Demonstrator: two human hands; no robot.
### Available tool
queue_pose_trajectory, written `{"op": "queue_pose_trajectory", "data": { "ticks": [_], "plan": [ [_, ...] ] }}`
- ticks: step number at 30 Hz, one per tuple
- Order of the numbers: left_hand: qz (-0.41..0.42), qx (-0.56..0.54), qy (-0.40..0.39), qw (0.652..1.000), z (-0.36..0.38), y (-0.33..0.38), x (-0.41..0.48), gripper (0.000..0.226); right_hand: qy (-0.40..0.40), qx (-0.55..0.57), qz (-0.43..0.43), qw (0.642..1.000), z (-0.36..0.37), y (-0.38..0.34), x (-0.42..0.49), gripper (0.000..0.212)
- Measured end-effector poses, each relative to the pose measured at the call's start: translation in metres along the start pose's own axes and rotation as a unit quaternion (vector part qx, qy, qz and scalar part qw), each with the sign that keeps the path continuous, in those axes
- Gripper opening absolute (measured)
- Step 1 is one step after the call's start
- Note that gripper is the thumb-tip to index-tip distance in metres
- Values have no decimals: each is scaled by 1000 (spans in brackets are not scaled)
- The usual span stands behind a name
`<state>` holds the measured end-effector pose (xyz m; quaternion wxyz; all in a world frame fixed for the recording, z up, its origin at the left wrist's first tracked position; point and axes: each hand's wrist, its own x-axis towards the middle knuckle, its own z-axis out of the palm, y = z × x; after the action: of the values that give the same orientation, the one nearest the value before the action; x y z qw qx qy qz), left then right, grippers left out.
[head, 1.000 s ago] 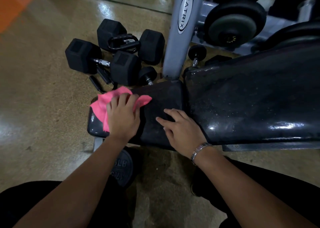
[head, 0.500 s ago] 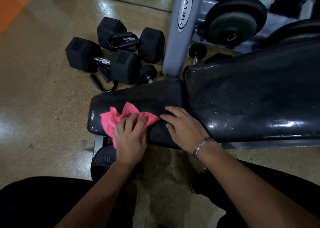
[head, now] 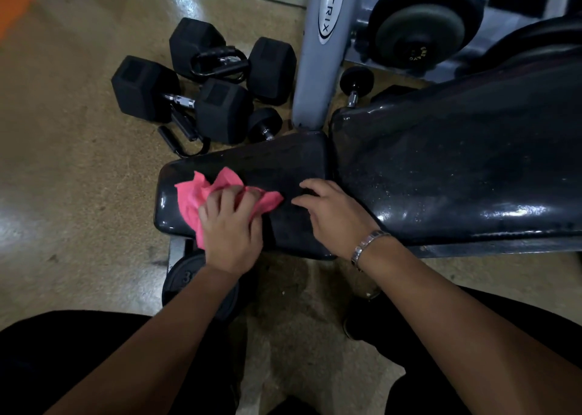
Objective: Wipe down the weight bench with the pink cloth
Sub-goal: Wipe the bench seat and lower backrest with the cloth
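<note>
The black weight bench has a small seat pad (head: 277, 165) at centre and a long glossy back pad (head: 456, 168) running off to the right. A crumpled pink cloth (head: 195, 197) lies on the seat pad's left half. My left hand (head: 231, 228) presses down on the cloth, its fingers curled into the fabric. My right hand (head: 333, 213), with a metal bracelet at the wrist, rests with spread fingers on the seat pad's right part, just beside the gap between the pads.
Black hex dumbbells (head: 176, 99) and loose cable handles (head: 220, 61) lie on the floor beyond the seat. A grey MATRIX upright (head: 324, 45) stands behind the pads, with plate-loaded weights (head: 422, 23) at the upper right. A weight plate (head: 182, 276) sits under the seat.
My left hand dragged the pink cloth from the seat pad's far left corner toward me, then slightly back across the pad. My right hand stayed on the pad's right part.
</note>
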<state>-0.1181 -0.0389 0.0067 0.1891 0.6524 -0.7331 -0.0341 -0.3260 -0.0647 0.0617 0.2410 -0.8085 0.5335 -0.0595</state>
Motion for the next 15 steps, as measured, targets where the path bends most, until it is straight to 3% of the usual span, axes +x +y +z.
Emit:
{"op": "queue_pose_trajectory", "data": {
  "ticks": [3,5,6,9,10,14,15],
  "plan": [
    [179,-23,-29,983,-1,-12,-23,39,1,-31,2,1000,-2,2,2,45],
    [238,-9,-54,970,-5,-27,-15,37,-1,-36,-3,999,-2,3,3,45],
    [213,-1,-58,975,-5,-25,-10,37,-1,-32,-6,999,-3,4,3,45],
    [12,-13,-25,1000,-2,9,-7,41,-5,-16,2,1000,-7,7,4,45],
    [-2,-21,-14,1000,1,20,-13,42,-9,-15,6,1000,-8,8,4,46],
    [159,-32,-46,986,2,10,-34,43,-24,-19,6,1000,-8,9,5,47],
    [156,-27,-48,986,2,5,-26,42,-25,-20,6,999,-8,9,5,47]
  ]
}}
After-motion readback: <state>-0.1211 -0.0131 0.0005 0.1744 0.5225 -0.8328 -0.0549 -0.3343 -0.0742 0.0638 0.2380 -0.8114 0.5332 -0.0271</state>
